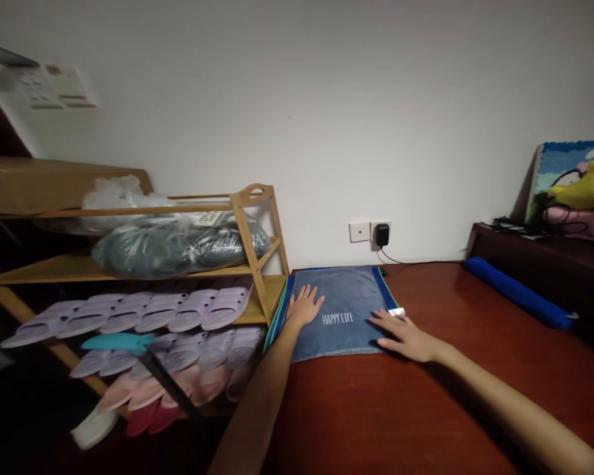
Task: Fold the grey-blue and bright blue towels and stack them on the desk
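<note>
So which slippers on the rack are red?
The red slippers are low down on the wooden rack, just under the pink slippers and right of the white one. The lavender slippers are higher up.

Shows white lettering, "HAPPY LIFE", on the grey-blue cloth, between the left hand and the right hand. Runs in one line of thin, narrow capitals, two words, upright as seen from between the forearms. Sits just right of the left fingers and just left of the right fingertips, nearer the cloth's near edge than its far one. Also shows a pale label with dark print on the clear plastic bag, beyond and to the left of the left hand; too small and blurred to read.
</note>
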A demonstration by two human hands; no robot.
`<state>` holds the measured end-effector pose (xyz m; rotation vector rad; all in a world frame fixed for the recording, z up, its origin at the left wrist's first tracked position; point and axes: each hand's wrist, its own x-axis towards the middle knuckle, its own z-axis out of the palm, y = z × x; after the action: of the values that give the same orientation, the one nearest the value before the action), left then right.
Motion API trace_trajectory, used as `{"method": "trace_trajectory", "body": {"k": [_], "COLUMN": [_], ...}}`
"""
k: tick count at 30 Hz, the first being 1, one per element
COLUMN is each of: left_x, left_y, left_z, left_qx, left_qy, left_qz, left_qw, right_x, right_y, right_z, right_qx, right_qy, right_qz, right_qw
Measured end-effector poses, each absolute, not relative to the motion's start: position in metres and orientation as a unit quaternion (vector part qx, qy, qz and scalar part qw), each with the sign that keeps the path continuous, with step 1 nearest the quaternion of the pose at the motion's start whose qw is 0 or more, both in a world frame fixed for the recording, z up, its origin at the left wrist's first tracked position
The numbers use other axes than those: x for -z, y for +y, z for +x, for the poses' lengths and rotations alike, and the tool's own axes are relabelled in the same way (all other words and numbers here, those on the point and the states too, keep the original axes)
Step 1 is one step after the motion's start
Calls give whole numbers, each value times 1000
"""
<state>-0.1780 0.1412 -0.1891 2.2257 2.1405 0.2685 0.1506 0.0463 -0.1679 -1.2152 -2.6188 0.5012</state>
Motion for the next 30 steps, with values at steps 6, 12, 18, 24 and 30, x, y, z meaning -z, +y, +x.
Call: {"method": "trace_trajectory", "body": {"k": [6, 12, 18, 24, 30], "left_x": [190, 193, 198, 195, 175], "left_y": [145, 152, 156, 150, 125], "left_z": [-178, -179, -182, -180, -168], "left_qx": [-85, -87, -86, -106, -125], "left_qy": [692, 691, 687, 674, 633], "left_qz": [717, 718, 722, 726, 736], "left_qw": [14, 13, -13, -87, -207], "right_x": [171, 209, 218, 197, 180], "right_y": [89, 78, 59, 52, 36], "right_z": [318, 460, 488, 458, 392], "right_qx": [37, 147, 150, 227, 268], "right_qy": [-725, -501, -484, -558, -604], "right_qz": [-678, -843, -858, -798, -751], "right_qw": [115, 129, 86, 13, -16]}}
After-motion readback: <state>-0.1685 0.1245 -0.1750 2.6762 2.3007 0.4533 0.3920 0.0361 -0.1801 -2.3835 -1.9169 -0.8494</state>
